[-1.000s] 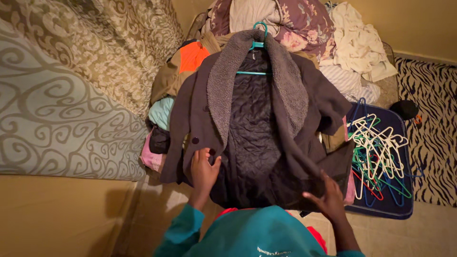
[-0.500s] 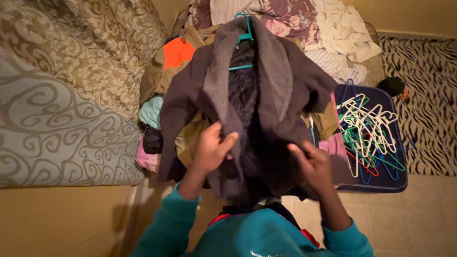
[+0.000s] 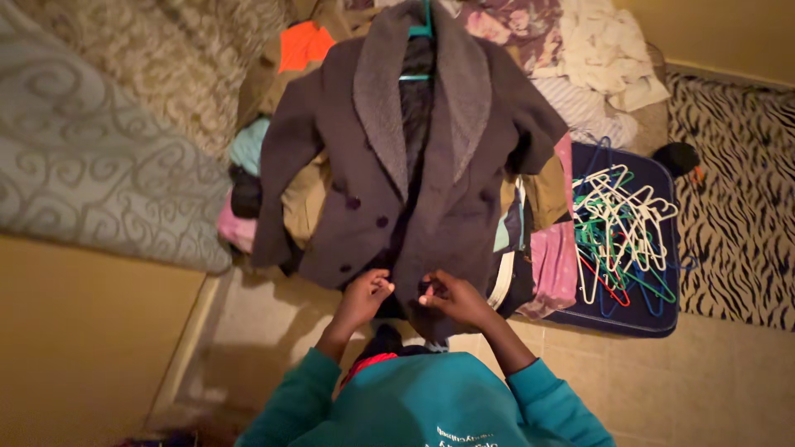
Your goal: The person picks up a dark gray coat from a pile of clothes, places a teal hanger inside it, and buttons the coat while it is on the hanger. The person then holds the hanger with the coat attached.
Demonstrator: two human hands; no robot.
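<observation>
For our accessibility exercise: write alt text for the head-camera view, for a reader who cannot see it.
Two hands, left hand and right hand, grip the bottom front edges of a dark grey coat on a teal hanger, laid over a clothes pile. Tangled plastic hangers lie to the right.

Dark grey coat [image 3: 389, 190] with fleecy collar, hung on teal hanger [image 3: 421, 29], lay spread over heaped clothes [image 3: 580, 58], left hand [image 3: 364, 296] and right hand [image 3: 451, 298] pinched its lower front edges together, tangled plastic hangers [image 3: 621, 236] lay just right, patterned bedding [image 3: 91, 165] lay left.
</observation>
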